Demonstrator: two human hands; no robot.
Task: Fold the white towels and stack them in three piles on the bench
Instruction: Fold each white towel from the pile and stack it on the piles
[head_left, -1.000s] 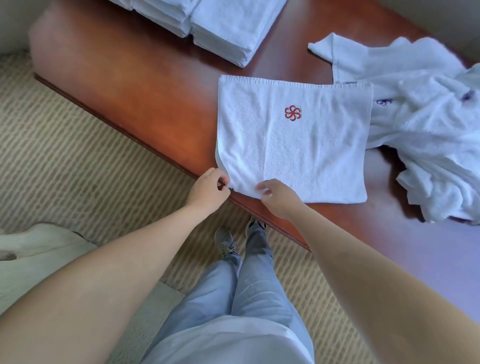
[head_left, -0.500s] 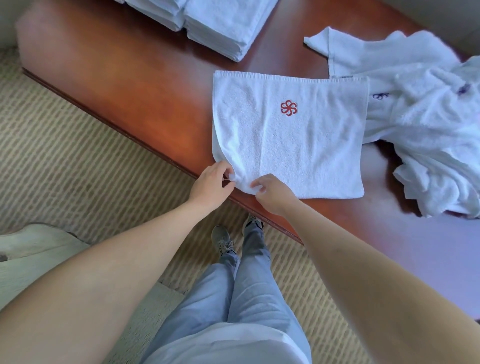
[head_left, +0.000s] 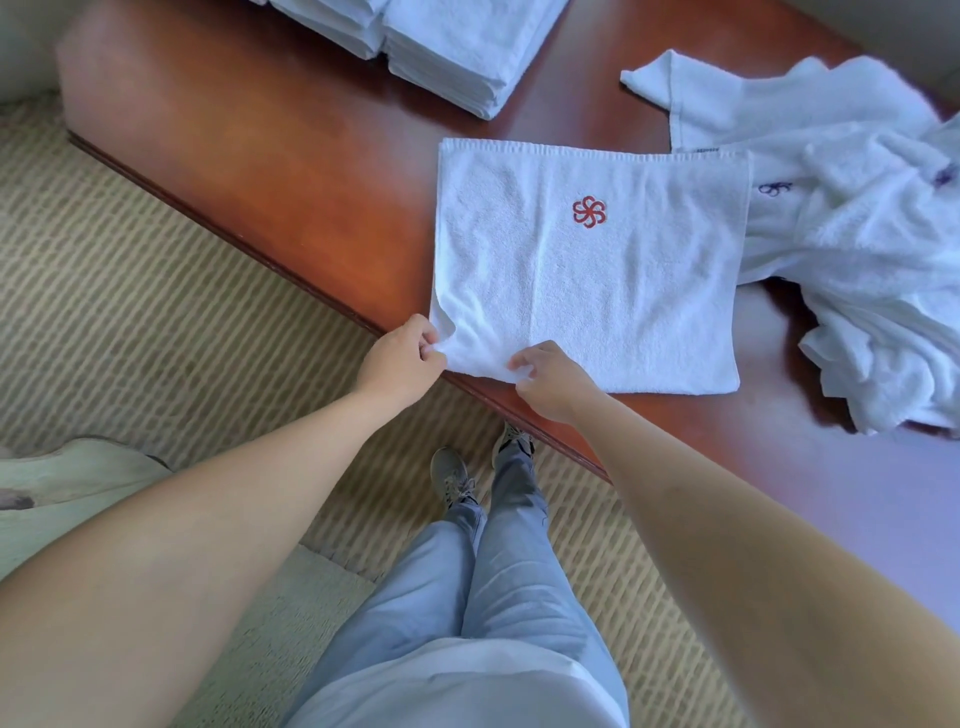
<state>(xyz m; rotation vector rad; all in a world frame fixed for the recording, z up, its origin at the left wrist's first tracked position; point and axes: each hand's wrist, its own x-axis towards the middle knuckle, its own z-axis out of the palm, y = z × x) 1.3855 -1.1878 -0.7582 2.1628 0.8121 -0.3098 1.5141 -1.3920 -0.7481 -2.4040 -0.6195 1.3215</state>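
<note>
My left hand and right hand sit at the near edge of the desk, both pinching the near-left corner of the towel. A second ago that corner lay flatter under my fingertips; now it is bunched and lifted a little between thumbs and fingers, so I judge I have my grip and the next fold can begin, likely carrying this edge across or away from me. The rest of the towel lies flat, red logo up. To the right, partly touching it, is the unfolded heap. At the far edge stand the finished piles.
</note>
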